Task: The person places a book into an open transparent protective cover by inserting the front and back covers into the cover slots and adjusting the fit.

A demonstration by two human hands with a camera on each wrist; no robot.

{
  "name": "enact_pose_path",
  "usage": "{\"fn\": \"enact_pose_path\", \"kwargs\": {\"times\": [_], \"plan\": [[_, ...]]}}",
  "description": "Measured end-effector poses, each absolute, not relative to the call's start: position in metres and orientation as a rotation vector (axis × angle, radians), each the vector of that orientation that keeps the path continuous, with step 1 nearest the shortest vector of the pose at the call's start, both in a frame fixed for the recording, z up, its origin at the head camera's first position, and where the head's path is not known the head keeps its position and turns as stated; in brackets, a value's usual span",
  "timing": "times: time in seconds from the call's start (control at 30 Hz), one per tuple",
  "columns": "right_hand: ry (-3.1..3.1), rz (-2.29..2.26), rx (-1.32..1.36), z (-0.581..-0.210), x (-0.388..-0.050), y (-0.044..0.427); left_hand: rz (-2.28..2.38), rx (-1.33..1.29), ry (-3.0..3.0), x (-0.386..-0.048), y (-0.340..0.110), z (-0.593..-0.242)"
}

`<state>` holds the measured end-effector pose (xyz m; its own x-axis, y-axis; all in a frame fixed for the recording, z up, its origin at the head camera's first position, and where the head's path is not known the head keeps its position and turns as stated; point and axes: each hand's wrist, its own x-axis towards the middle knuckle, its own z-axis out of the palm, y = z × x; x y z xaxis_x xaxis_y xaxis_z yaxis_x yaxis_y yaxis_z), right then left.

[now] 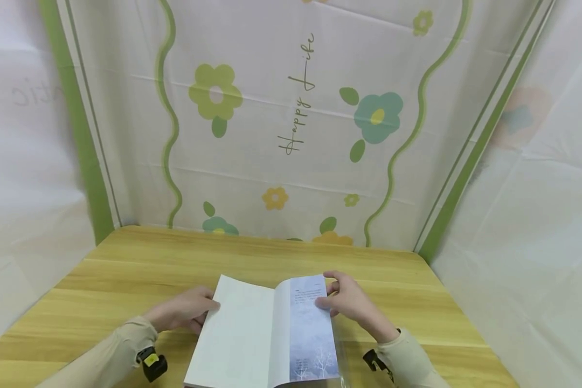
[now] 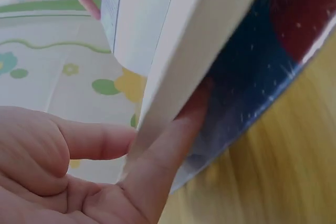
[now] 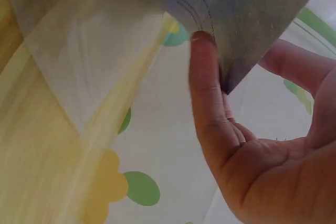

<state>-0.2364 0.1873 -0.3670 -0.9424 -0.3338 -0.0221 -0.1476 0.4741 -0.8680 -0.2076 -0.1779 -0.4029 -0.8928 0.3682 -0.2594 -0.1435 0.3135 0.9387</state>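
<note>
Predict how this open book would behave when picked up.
The book would probably feel fairly heavy, given its thick page block. Its blue leaf looks thin, so it would likely flop. Its shiny cover might slip a little.

On my feed, an open white-paged paper book [image 1: 237,334] sits over the near middle of the yellow wood-grain table [image 1: 150,258], a blue printed paper flap [image 1: 312,323] on its right side. I see the left hand [image 1: 186,310] at the book's left edge and the right hand [image 1: 351,302] at the flap's outer edge. Behind the table hangs a white flower-patterned cloth [image 1: 252,161]; white cloth side panels [image 1: 528,242] flank it left and right.
</note>
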Motion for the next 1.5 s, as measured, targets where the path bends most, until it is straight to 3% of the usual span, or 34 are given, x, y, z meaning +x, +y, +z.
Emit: {"fn": "enact_pose_path", "kwargs": {"times": [0.4,0.67,1.1,1.5], "plan": [[2.114,-1.686,-0.486,-0.362,-0.237,0.188,1.359,0.242,2.5,-0.201,-0.179,-0.383],[1.999,-1.824,-0.394,-0.366,-0.236,0.183,1.41,0.35,2.608,-0.194,-0.142,-0.367],[2.107,-1.873,-0.326,-0.378,-0.23,0.166,1.616,0.314,2.284,-0.193,-0.078,-0.38],[1.781,-1.742,-0.492,-0.368,-0.235,0.181,1.655,0.337,2.159,-0.202,-0.077,-0.395]]}}
